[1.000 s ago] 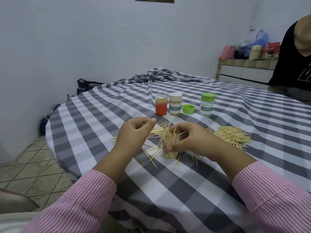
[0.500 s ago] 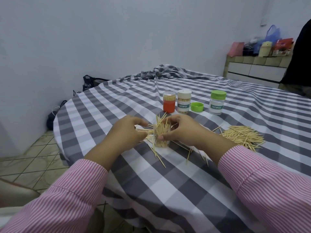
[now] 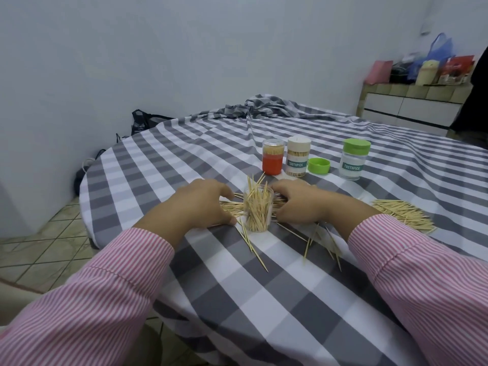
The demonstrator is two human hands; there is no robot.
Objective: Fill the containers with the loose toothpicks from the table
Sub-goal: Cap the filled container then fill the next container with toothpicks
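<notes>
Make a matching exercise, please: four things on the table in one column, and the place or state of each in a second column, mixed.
Things:
1. open clear container
2. loose green lid
3. green-lidded container
4. big toothpick pile

Places or states:
A. far right on the cloth, beyond the right sleeve
B. stands between both hands
C. lies between two labelled containers
D. closed, rightmost in the row

Pairs: 1-B, 2-C, 3-D, 4-A

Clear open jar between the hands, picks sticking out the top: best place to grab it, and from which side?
Grip the clear jar round its lower side wall, coming in level from the right, where the right hand already lies. It stands upright with toothpicks fanning out above the open mouth, so a top grasp would likely hit them. Fingers wrapped round the smooth cylinder should keep it upright.
</notes>
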